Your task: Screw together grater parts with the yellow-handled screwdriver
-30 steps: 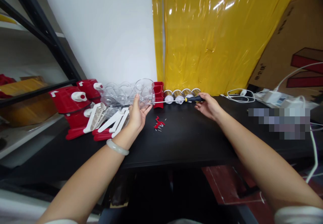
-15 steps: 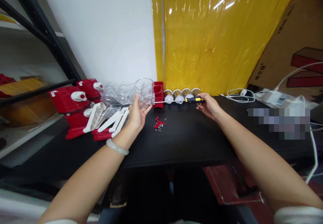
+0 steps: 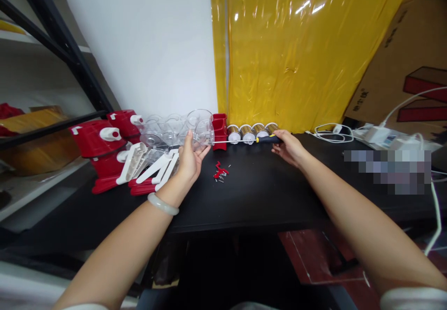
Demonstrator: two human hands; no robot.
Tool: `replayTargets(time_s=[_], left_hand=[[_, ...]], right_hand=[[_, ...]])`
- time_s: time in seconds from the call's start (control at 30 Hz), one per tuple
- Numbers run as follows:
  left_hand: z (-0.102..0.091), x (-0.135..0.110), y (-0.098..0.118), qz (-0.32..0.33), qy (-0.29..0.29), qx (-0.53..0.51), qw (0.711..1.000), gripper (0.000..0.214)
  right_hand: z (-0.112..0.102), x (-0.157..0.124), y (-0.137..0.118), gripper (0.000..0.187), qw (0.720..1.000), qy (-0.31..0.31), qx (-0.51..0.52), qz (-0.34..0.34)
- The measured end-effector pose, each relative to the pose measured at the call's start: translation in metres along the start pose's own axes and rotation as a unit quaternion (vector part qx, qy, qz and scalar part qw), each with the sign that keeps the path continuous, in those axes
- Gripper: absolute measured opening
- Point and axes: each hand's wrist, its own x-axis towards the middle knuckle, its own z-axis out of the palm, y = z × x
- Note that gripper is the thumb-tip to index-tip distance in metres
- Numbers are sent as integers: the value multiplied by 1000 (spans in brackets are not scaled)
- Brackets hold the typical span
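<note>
My left hand (image 3: pixel 191 160) grips a clear plastic container (image 3: pixel 199 126) from below, tilted on its side above the table. My right hand (image 3: pixel 288 148) is closed round the black and yellow handle of a long screwdriver (image 3: pixel 267 138). Its shaft runs level to the left, and the tip meets the container's right end. Below lie small red parts (image 3: pixel 220 172) with several loose screws (image 3: pixel 221 178). Behind the shaft stand a red plastic housing (image 3: pixel 220 131) and several metal drums (image 3: pixel 247 134) with white ends.
On the left of the black table (image 3: pixel 251 198) are red housings (image 3: pixel 94 138), white-and-red handles (image 3: pixel 157 170) and more clear containers (image 3: pixel 153 131). Yellow plastic sheeting (image 3: pixel 286 58) hangs behind. Right: a white cable (image 3: pixel 333 133), a power strip (image 3: pixel 377 134) and a cardboard box (image 3: pixel 391 68).
The screwdriver handle has turned in my right hand, showing its yellow markings differently. Both hands stay in nearly the same place.
</note>
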Motion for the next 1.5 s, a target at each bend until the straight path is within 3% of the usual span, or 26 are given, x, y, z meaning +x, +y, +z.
replayTargets(time_s=[0.13,0.3,0.43,0.53,0.7,0.87,1.0,1.2,1.27,1.4,1.5], left_hand=[[-1,1,0,4,-7,-3,1000,28],[-1,0,-1,4,-15,10,1000,31],[-1,0,-1,1,-7,10,1000,31],[0,0,0,2,-15,8,1000,30],[0,-1,0,1,-10,9,1000,31],[-1,0,-1,3,-10,12,1000,29],[-1,0,0,3,-15,9,1000,29],[-1,0,0,1,-2,5,1000,31],[-1,1,-1,3,-10,9,1000,30],[-2,1,-1,7,-18,14,1000,30],[-1,0,-1,5,-9,13,1000,31]], right_hand=[[-1,-1,-3,37,999,-25,44,2],[-3,3,1,48,1000,-17,-8,24],[-3,4,2,34,999,-18,-33,-6],[-2,1,-1,27,1000,0,12,6],[-1,0,-5,31,998,-6,56,21],[-2,4,1,44,999,-7,-22,28],[-2,2,1,31,999,-12,-36,-1],[-1,-1,-4,28,999,-23,39,22],[-2,0,-4,26,999,-29,30,32],[-3,3,1,41,999,-23,-33,35],[-2,2,2,33,999,-19,-45,19]])
